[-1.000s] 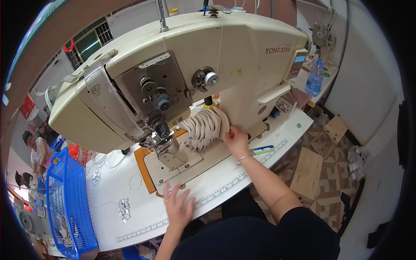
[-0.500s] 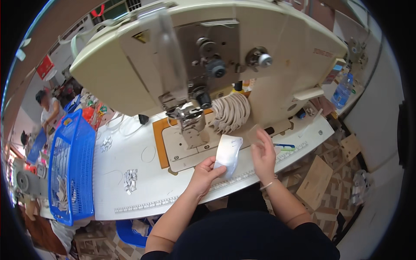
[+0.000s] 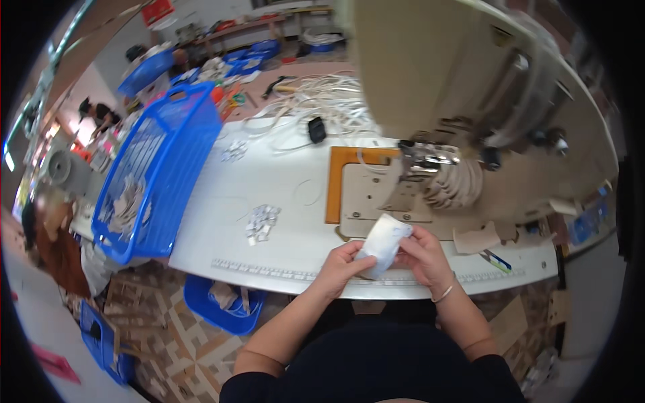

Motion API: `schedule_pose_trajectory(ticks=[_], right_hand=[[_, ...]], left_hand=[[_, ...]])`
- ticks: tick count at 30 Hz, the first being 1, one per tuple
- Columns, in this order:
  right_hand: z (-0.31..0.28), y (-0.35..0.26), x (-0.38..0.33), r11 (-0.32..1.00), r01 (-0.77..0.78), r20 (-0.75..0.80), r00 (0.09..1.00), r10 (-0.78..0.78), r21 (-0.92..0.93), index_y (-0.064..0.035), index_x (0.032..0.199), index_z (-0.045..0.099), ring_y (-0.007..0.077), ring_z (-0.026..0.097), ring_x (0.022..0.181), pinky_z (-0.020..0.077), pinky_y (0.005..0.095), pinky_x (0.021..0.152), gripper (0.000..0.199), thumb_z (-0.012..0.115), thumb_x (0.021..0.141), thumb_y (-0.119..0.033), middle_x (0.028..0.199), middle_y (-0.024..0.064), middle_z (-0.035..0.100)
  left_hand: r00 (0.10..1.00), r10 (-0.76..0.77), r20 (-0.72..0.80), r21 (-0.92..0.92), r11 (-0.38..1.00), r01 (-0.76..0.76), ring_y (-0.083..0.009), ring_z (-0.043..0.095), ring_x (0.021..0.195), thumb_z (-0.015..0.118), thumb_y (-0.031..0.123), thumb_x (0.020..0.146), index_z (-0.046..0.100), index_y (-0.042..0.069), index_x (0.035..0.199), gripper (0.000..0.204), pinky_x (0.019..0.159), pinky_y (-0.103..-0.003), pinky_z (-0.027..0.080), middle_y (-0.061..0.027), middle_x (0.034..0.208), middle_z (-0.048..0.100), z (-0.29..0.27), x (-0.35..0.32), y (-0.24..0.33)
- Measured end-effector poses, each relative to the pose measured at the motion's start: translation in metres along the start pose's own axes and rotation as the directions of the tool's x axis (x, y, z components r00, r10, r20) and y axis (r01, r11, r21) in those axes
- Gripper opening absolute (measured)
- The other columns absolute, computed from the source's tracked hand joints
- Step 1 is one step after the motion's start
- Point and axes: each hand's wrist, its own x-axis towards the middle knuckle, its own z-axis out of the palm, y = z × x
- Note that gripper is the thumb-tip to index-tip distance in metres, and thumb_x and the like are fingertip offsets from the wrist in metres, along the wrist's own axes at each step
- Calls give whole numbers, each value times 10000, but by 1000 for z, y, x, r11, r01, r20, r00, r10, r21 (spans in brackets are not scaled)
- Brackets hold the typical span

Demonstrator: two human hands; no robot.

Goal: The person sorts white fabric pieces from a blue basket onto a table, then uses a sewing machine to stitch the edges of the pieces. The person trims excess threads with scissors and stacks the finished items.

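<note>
My left hand (image 3: 344, 266) pinches a curved white sheet (image 3: 381, 235) by its lower left part, thumb on top. The sheet carries small blue marks near its upper right corner. My right hand (image 3: 427, 258) grips the right edge of this sheet between thumb and fingers. Both hands are above the front edge of the white table (image 3: 295, 235), just in front of the sewing machine (image 3: 430, 74). Under the machine head, a fanned bundle of beige strips (image 3: 455, 185) rests beside the needle area. To the right of my right hand lies a beige piece (image 3: 476, 238).
At the left stands a tall blue basket (image 3: 178, 174) holding beige pieces. Small white pieces (image 3: 262, 223) are heaped on the table. A measuring tape (image 3: 269, 270) runs along the front edge; a pen-like tool (image 3: 498, 262) lies right. Below is a blue bin (image 3: 225, 305).
The view has swung left, showing more of the basket and far floor. My right hand, apart from the sheet before, now holds it too.
</note>
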Motion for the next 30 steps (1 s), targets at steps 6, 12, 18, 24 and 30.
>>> schedule_pose_trajectory(ticks=[6, 12, 18, 24, 30], right_hand=[[6, 10, 10, 988, -121, 15, 993, 121, 93, -11, 1140, 486, 206, 600, 929, 527, 356, 780, 276, 512, 880, -100, 1050, 106, 584], [-5, 15, 13, 950, -146, -68, 983, 171, 275, -37, 1158, 474, 210, 592, 952, 517, 358, 800, 277, 483, 901, -139, 1061, 102, 581], [-11, 30, 12, 920, -143, -120, 972, 199, 364, -57, 1172, 459, 204, 583, 962, 499, 349, 830, 287, 490, 892, -116, 1066, 91, 571], [-4, 27, 8, 919, -129, -100, 979, 178, 372, -43, 1174, 451, 207, 573, 978, 484, 342, 868, 297, 491, 882, -81, 1077, 100, 562], [-8, 35, 3, 876, -79, -55, 991, 119, 475, -46, 1189, 439, 225, 545, 1026, 447, 373, 924, 325, 480, 866, -42, 1106, 104, 546]], left_hand=[[974, 178, -136, 280, 951, -135, -112, 570, 888, 631, 75, 800, 518, 8, 1153, 376, 802, -250, 462, -52, 970, 608, -18, -11, 3], [517, 842, -158, 987, 116, 112, -293, 549, 768, 590, 77, 776, 640, 58, 908, 142, 735, -388, 408, -117, 792, 601, -107, -43, 43], [561, 807, -184, 945, -12, 328, -298, 505, 792, 627, 90, 739, 660, 59, 867, 136, 709, -381, 413, -99, 804, 577, -127, -54, 49], [602, 792, -101, 924, -149, 351, -281, 502, 792, 644, 109, 734, 660, 47, 818, 105, 709, -375, 414, -92, 799, 566, -131, -53, 45], [573, 817, -66, 971, -80, 226, -246, 526, 737, 585, 97, 801, 607, 30, 803, 70, 653, -338, 426, -93, 772, 556, -120, -47, 42]])
